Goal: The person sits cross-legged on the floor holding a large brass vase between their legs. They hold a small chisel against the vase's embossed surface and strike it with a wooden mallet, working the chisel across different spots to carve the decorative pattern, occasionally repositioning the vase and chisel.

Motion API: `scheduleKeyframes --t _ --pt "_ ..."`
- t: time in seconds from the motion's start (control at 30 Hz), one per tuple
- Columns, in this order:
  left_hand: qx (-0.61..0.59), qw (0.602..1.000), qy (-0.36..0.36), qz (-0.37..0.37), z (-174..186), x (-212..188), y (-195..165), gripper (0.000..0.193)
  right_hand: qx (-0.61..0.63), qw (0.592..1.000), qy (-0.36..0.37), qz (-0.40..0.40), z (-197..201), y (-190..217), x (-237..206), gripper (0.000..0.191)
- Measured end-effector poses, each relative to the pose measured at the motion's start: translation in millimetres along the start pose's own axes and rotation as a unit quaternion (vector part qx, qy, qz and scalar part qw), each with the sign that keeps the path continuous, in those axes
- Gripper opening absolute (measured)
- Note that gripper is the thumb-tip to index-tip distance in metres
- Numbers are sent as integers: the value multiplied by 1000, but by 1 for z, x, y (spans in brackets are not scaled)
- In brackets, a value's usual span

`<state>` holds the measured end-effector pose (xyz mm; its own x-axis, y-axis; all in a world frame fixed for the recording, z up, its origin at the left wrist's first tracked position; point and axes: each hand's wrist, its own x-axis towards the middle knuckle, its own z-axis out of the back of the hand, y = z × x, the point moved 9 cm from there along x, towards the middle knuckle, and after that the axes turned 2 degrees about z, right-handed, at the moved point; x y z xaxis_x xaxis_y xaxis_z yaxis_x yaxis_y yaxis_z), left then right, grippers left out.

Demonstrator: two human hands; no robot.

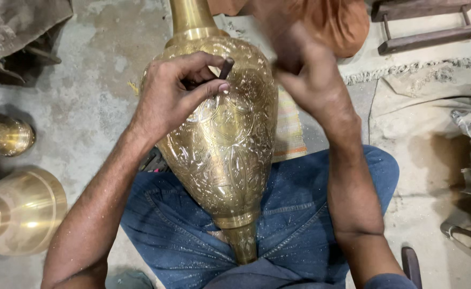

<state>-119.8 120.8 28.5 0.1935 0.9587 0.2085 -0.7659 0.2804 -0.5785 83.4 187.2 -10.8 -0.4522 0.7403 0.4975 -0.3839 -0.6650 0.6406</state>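
A large engraved brass vase point(230, 144) lies across my lap, its narrow foot toward me and its neck pointing away. My left hand point(174, 96) rests on the vase's upper body, fingers pinched around a short dark metal punch point(226, 68) whose tip touches the engraved surface. My right hand point(305, 69) is raised just right of the punch and is motion-blurred. Whatever it grips is hidden by the blur. My legs in blue jeans point(299, 214) support the vase.
Two plain brass pieces sit on the concrete floor at left: a bell-shaped one point(21, 211) and a smaller one point(5, 136). A wooden frame point(428, 27) lies at top right. Burlap cloth point(433, 107) covers the floor at right. A striped mat point(289, 128) lies under the vase.
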Motion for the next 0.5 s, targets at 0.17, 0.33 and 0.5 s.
scheduleKeyframes --t 0.17,0.33,0.5 --pt "-15 1000 5 -2 1 1 -5 33 -46 999 -13 9 3 -1 -2 34" --pt "-18 1000 2 -7 4 -1 -12 31 -91 995 -16 26 6 10 -3 38" --pt "-16 1000 7 17 5 2 -8 29 -106 993 -1 46 7 20 -1 34"
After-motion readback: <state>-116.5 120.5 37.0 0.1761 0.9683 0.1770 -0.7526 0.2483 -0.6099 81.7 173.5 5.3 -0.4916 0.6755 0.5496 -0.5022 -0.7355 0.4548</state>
